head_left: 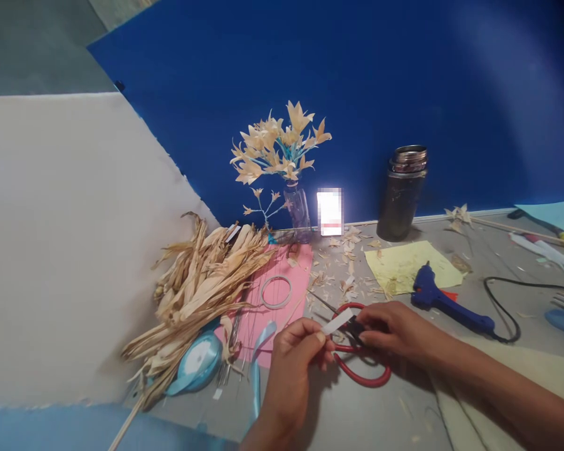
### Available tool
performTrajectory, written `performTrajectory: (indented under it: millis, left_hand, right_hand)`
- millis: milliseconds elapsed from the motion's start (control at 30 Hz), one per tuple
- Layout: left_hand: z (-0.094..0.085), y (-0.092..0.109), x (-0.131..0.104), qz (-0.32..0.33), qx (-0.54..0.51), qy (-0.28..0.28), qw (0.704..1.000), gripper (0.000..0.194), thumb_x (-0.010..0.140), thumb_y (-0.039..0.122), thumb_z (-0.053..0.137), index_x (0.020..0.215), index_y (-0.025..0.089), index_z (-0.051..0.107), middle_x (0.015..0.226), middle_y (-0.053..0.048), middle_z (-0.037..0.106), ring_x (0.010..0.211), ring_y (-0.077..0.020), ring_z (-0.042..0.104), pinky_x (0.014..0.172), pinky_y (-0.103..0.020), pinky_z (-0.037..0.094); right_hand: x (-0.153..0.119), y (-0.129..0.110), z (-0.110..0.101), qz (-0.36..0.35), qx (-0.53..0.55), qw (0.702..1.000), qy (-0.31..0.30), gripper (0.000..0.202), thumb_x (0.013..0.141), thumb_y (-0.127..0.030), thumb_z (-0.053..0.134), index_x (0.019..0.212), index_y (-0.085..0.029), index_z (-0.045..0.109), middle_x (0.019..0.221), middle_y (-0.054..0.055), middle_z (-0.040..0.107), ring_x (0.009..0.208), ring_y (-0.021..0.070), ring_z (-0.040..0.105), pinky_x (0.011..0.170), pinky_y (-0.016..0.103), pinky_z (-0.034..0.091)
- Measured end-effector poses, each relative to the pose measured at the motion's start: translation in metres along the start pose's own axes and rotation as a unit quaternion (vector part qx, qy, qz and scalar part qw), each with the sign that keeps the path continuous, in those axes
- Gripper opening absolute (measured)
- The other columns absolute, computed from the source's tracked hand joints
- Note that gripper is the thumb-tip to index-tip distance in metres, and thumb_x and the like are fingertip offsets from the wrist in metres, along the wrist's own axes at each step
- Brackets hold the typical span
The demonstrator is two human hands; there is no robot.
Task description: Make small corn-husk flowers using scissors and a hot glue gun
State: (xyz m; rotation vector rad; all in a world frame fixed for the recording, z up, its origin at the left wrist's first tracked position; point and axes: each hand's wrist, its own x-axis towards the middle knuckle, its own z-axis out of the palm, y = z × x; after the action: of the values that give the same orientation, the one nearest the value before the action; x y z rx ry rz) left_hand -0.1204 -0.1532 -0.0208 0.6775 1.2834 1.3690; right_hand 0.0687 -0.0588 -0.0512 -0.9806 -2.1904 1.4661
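Observation:
My left hand (298,351) pinches a short white strip (337,322) between thumb and forefinger. The strip points up and to the right, and its far end meets my right hand (390,329). The fingers of that hand are closed around a small dark thing (355,327) whose kind I cannot make out. Beneath both hands lie scissors with red handles (364,381), their blades pointing up and left and partly covered. A pink sheet (297,266) with a white ring (276,292) and thin wires lies just beyond my left hand.
Dried corn husks (202,282) and a light blue ribbon roll (200,360) lie left. Husk flowers (275,144) stand in a clear bottle (297,213) by a bright screen (329,213). A dark flask (401,197), yellow paper (399,266) and a corded blue glue gun (451,307) are right.

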Motion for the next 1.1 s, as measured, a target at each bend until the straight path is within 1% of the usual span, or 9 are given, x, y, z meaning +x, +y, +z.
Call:
performTrajectory:
  millis: [67,133,233,333,400,500,567,767,1100]
  left_hand:
    - [0.002,0.004,0.0,-0.004,-0.004,-0.006,1.0,0.012,0.071,0.025,0.068,0.064,0.016,0.063,0.058,-0.002,0.062,0.053,-0.012,0.051,0.053,-0.024,0.038]
    - [0.007,0.008,0.002,0.006,0.007,-0.009,1.0,0.012,0.071,0.025,0.067,0.064,0.016,0.062,0.057,-0.001,0.061,0.052,-0.011,0.05,0.053,-0.023,0.037]
    - [0.018,0.009,0.007,0.027,0.03,-0.014,0.999,0.013,0.071,0.022,0.065,0.06,0.016,0.06,0.054,0.0,0.059,0.051,-0.0097,0.048,0.053,-0.022,0.036]
    - [0.029,0.007,0.008,0.03,0.055,-0.038,0.997,0.012,0.069,0.019,0.064,0.058,0.017,0.059,0.052,0.0,0.058,0.05,-0.0095,0.047,0.053,-0.023,0.035]
    - [0.034,0.005,0.008,0.019,0.072,-0.056,0.996,0.011,0.069,0.018,0.064,0.058,0.017,0.06,0.053,-0.001,0.059,0.05,-0.0098,0.047,0.053,-0.023,0.035]
    - [0.037,0.001,0.009,0.01,0.073,-0.074,0.995,0.011,0.07,0.019,0.066,0.06,0.016,0.062,0.054,-0.001,0.061,0.051,-0.0103,0.048,0.054,-0.024,0.036]
    - [0.037,0.0,0.01,0.008,0.06,-0.085,0.995,0.011,0.071,0.02,0.067,0.062,0.016,0.064,0.055,-0.001,0.061,0.052,-0.0104,0.05,0.055,-0.024,0.037]
    - [0.037,-0.001,0.015,0.0,0.031,-0.092,0.995,0.005,0.071,0.019,0.067,0.073,0.015,0.069,0.066,-0.003,0.067,0.057,-0.0113,0.055,0.058,-0.024,0.04]
    - [0.038,-0.007,0.017,-0.032,0.029,-0.104,0.994,0.011,0.07,0.024,0.073,0.069,0.014,0.069,0.065,-0.005,0.067,0.059,-0.0125,0.057,0.061,-0.024,0.045]
  right_hand:
    - [0.0,-0.004,0.004,-0.045,-0.116,0.992,0.025,0.009,0.079,-0.017,0.062,0.071,-0.018,0.066,0.069,0.001,0.064,0.065,0.0161,0.055,0.063,0.027,0.039]
    - [-0.002,-0.01,0.005,-0.081,-0.135,0.986,0.051,0.009,0.081,-0.018,0.062,0.081,-0.02,0.071,0.08,0.003,0.067,0.077,0.0192,0.059,0.072,0.03,0.042]
    - [-0.007,-0.017,0.004,-0.072,0.023,0.996,0.045,0.019,0.084,-0.033,0.065,0.096,-0.019,0.071,0.088,0.006,0.069,0.079,0.0203,0.062,0.07,0.03,0.046]
    - [-0.01,-0.021,0.002,-0.024,0.257,0.966,0.001,0.046,0.079,-0.054,0.071,0.108,-0.018,0.065,0.086,0.006,0.072,0.071,0.0196,0.064,0.059,0.028,0.047]
    - [-0.011,-0.022,0.001,-0.005,0.314,0.949,0.022,0.048,0.076,-0.057,0.075,0.1,-0.018,0.065,0.079,0.005,0.072,0.065,0.0172,0.062,0.056,0.026,0.044]
    - [-0.01,-0.022,0.0,0.026,0.303,0.95,0.069,0.041,0.074,-0.055,0.079,0.076,-0.017,0.064,0.06,-0.001,0.063,0.051,0.0105,0.051,0.049,0.022,0.036]
    - [-0.009,-0.021,-0.001,0.042,0.327,0.941,0.076,0.041,0.073,-0.053,0.08,0.069,-0.016,0.062,0.054,-0.004,0.057,0.048,0.0087,0.045,0.047,0.022,0.032]
    - [-0.008,-0.021,-0.001,0.078,0.444,0.89,0.067,0.042,0.071,-0.049,0.083,0.066,-0.018,0.056,0.045,-0.007,0.048,0.042,0.0064,0.036,0.045,0.021,0.025]
    - [-0.006,-0.019,0.004,0.078,0.457,0.886,0.013,0.036,0.077,-0.045,0.08,0.067,-0.016,0.059,0.049,-0.005,0.054,0.047,0.0078,0.043,0.047,0.021,0.025]
